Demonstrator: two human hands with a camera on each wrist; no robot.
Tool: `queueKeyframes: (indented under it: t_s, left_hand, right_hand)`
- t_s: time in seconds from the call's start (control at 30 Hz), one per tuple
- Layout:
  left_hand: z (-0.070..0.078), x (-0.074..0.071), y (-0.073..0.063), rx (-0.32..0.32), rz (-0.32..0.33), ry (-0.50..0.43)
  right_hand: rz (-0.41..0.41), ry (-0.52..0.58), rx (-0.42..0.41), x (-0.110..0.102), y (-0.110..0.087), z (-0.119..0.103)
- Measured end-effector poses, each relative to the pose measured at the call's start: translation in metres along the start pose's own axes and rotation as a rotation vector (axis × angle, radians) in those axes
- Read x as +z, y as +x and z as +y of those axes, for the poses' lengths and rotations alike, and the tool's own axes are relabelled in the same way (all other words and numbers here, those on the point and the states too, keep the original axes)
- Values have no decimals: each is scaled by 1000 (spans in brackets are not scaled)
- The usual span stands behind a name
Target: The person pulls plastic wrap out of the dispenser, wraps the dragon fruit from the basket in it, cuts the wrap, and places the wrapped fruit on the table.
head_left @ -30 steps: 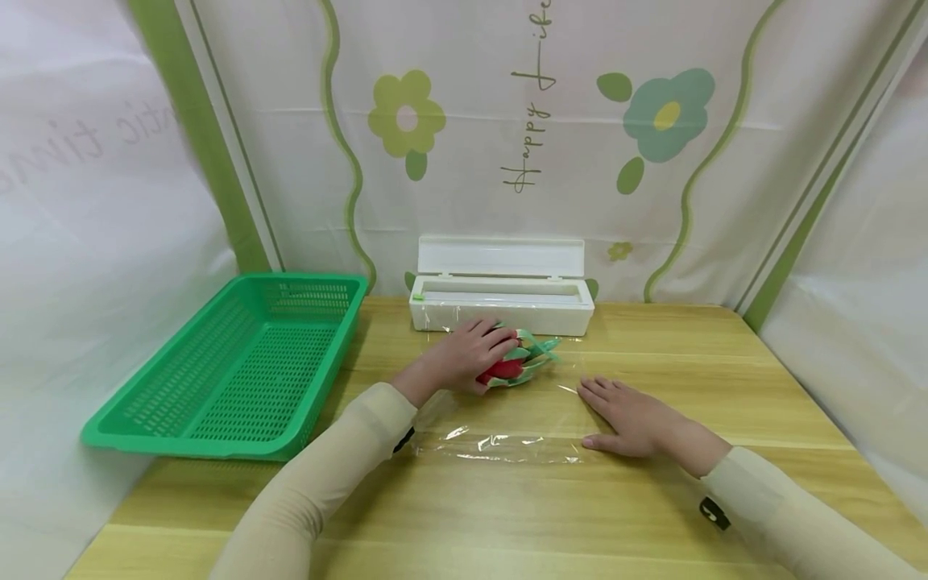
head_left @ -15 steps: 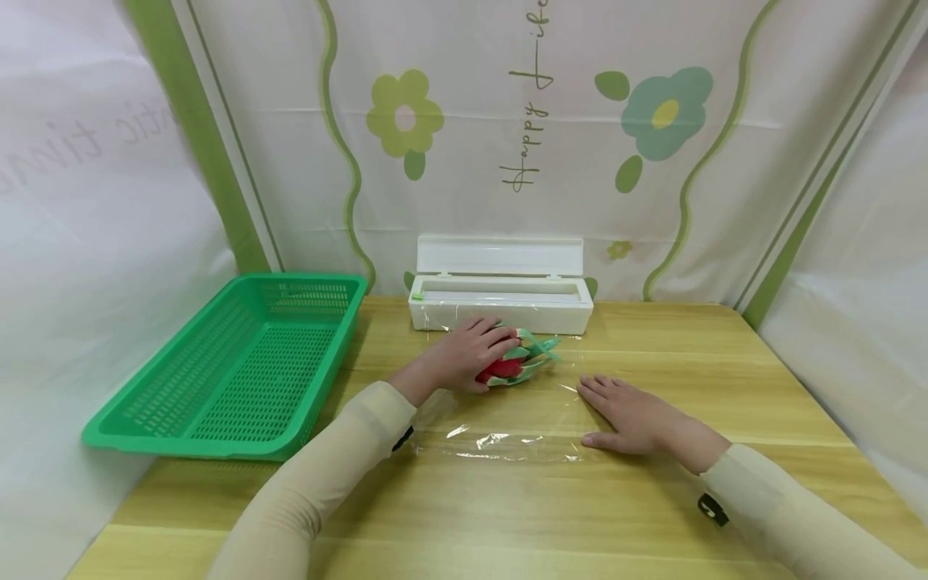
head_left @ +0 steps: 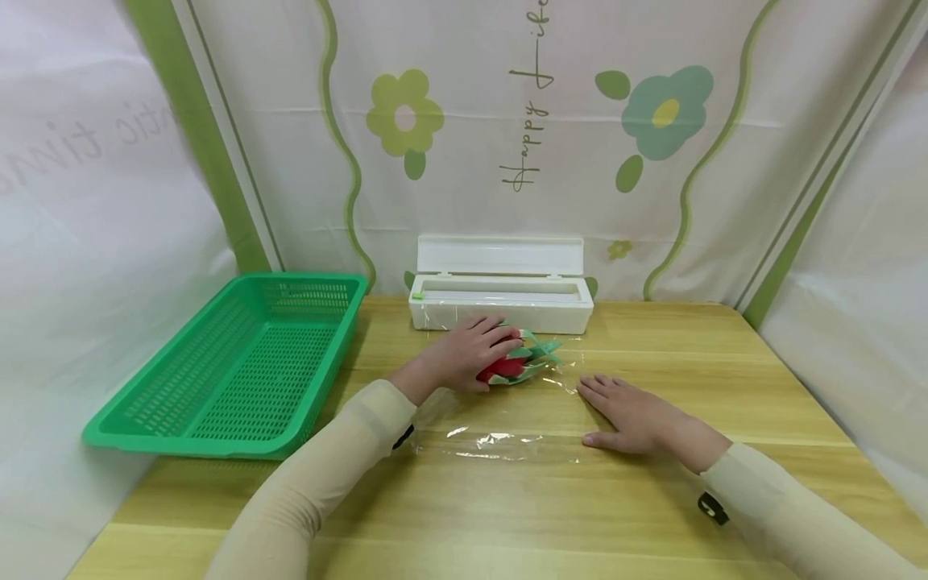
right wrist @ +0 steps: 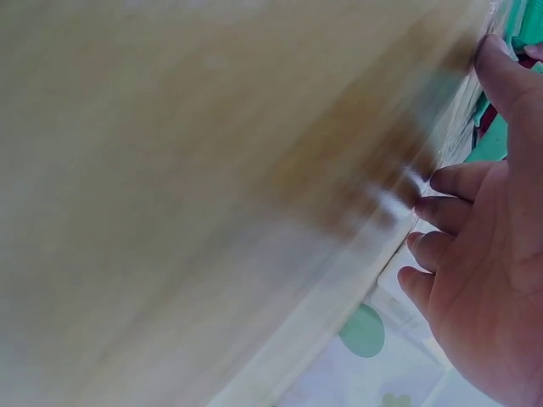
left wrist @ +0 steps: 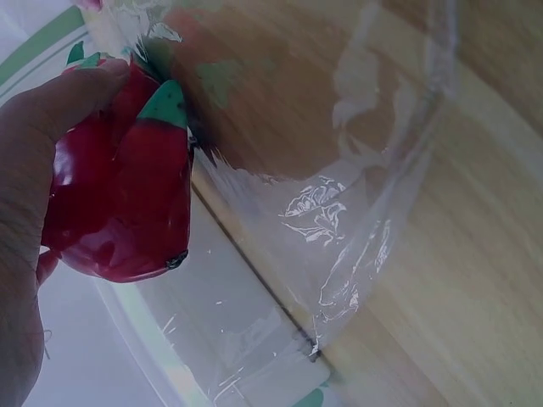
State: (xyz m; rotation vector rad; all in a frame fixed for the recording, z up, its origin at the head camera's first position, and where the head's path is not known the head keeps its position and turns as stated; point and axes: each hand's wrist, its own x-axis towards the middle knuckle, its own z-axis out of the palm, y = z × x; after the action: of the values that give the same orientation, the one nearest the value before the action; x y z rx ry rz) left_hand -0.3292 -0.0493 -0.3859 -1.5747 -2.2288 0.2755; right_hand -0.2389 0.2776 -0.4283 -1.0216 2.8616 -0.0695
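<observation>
A red dragon fruit point(head_left: 503, 368) with green-tipped scales lies on a sheet of clear plastic wrap point(head_left: 493, 441) spread over the wooden table. My left hand point(head_left: 467, 353) grips the fruit from its left side; in the left wrist view the thumb curls over the glossy red dragon fruit point(left wrist: 127, 186), and the palm hides part of it. My right hand point(head_left: 629, 419) is spread flat at the right edge of the wrap, fingers extended. The right wrist view shows the right hand point(right wrist: 479, 229) with its fingertips down at the surface.
Behind the fruit stands a white wrap dispenser box point(head_left: 502, 316), its lid point(head_left: 500, 256) raised. To the left is a green perforated basket point(head_left: 181, 443) on the table point(head_left: 507, 524). A printed cloth point(head_left: 471, 193) hangs behind, with cloth at both sides.
Both hands stay almost where they were. The glints on the wrap near my right fingertips have shifted, and the dragon fruit has moved very slightly.
</observation>
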Motion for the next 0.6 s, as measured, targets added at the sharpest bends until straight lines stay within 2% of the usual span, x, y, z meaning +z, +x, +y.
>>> queueKeyframes:
  t_s: [0.43, 0.6]
  left_hand:
    - [1, -3, -2, 6, -28, 5]
    - [1, -3, -4, 12, 9, -6]
  right_hand:
    - [8, 14, -10, -5, -2, -5]
    - [3, 15, 4, -6, -2, -6]
